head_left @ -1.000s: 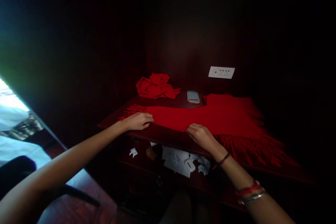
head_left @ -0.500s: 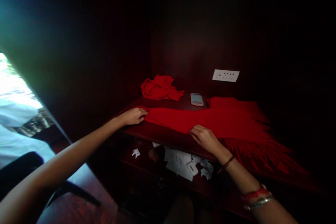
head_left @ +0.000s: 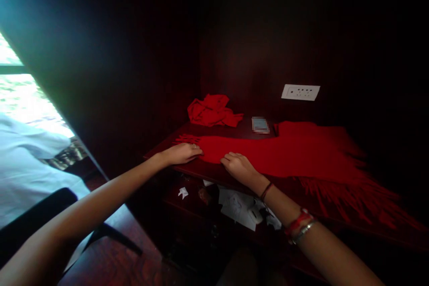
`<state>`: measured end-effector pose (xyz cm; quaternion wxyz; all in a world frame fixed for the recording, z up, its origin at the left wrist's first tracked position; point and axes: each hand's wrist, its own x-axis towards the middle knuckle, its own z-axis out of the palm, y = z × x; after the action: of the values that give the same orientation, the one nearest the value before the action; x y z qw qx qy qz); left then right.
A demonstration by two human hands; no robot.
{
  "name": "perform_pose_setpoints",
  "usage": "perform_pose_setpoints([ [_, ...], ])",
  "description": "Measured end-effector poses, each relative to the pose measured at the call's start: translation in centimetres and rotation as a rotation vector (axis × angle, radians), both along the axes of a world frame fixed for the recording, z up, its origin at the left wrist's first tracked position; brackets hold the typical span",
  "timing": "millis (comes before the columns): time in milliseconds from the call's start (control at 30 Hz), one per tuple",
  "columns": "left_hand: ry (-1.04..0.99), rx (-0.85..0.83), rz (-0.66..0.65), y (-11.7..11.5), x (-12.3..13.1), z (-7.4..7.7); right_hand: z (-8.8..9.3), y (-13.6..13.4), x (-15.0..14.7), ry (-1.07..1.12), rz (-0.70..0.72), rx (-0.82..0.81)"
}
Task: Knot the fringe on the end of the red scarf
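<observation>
A red fringed scarf [head_left: 288,154] lies stretched across the dark wooden shelf, its long fringe hanging loose at the right. Short tassels show at its left end, beyond my left hand [head_left: 187,153], whose fingers are closed on the scarf's near edge. A short way to the right, my right hand [head_left: 236,164] has its fingers curled and pinching the same edge. Its fingertips are partly hidden by the hand itself. Behind the scarf, a crumpled red cloth [head_left: 212,111] sits toward the back left corner.
A phone-like flat item [head_left: 260,125], blurred out, lies behind the scarf. A white socket panel [head_left: 300,92] is on the back wall. Papers [head_left: 237,208] and a small white object [head_left: 256,214] fill the compartment below. A black chair [head_left: 43,214] stands at lower left.
My right hand has slid left along the scarf's near edge, closer to my left hand. The left-end tassels now show more clearly. The view has shifted slightly.
</observation>
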<state>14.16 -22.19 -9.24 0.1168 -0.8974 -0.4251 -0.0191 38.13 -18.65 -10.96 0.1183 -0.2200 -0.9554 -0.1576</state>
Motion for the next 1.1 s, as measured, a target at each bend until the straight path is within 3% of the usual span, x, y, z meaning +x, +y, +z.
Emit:
perform_pose_setpoints([
  [133, -0.166, -0.011, 0.022, 0.7, -0.8, -0.4, -0.3, 0.6, -1.9, 0.087, -0.039, -0.096],
  [300, -0.211, 0.006, -0.001, 0.7, -0.9, -0.8, -0.7, 0.8, -3.1, 0.201, -0.094, -0.197],
  [500, -0.099, 0.110, -0.003, 0.6, -1.0, -1.1, -0.9, 1.0, -3.0, 0.193, -0.116, -0.164],
  [700, 0.101, 0.250, 0.000, -0.1, -0.7, -0.4, -0.8, 0.5, -3.0, 0.127, -0.076, -0.003],
  [933, 0.043, 0.067, -0.022, -0.4, -0.6, -0.3, -0.3, -0.3, -3.2, 0.069, -0.046, 0.090],
  [1100, 0.157, 0.024, 0.111, -0.1, -0.5, 0.2, -0.3, -0.1, -3.3, 0.023, -0.042, 0.069],
])
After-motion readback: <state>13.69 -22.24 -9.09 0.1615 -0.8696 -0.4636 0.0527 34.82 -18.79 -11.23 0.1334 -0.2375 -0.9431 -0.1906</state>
